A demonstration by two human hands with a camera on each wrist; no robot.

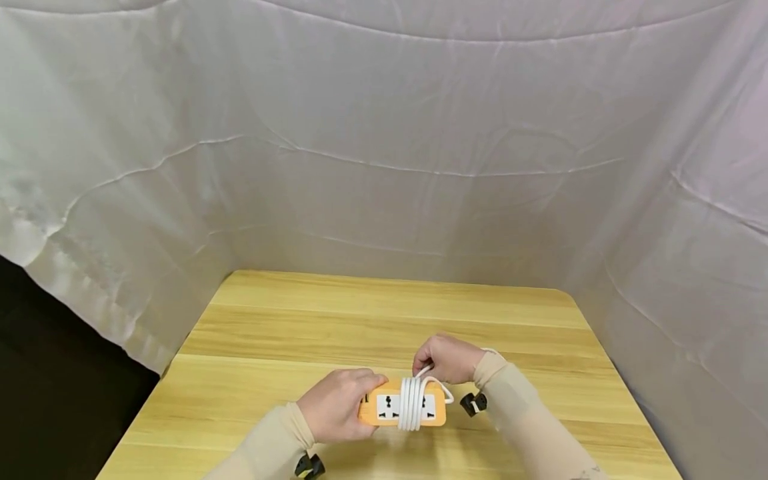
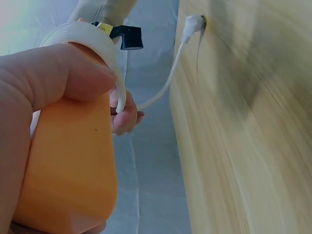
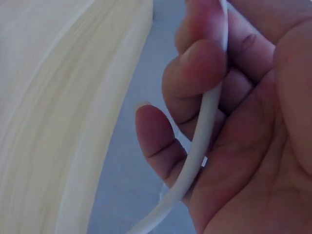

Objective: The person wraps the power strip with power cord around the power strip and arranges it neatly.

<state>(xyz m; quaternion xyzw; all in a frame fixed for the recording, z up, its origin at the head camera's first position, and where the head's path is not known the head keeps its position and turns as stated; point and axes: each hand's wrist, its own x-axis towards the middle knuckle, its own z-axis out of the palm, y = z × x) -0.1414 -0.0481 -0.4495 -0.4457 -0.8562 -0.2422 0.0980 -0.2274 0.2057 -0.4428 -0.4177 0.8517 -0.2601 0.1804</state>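
Note:
An orange power strip [image 1: 441, 417] with white socket panels is held above the table, its face toward the head camera. My left hand [image 1: 339, 407] grips its left end, with the thumb lying along the orange casing in the left wrist view. Several turns of white cord [image 1: 411, 403] wrap round the strip's middle, and a loose loop stands out at its right end. Just beyond the strip's upper right edge, my right hand [image 1: 453, 360] holds the cord. In the right wrist view its fingers [image 3: 197, 68] curl round the cord, which runs down across the palm.
The cord's white plug [image 2: 193, 24] is by the wooden tabletop [image 2: 253, 146] in the left wrist view. Pale grey curtains [image 1: 420, 167] hang behind the table [image 1: 372, 300] and along both sides. Each wrist wears a small black camera mount [image 1: 474, 403].

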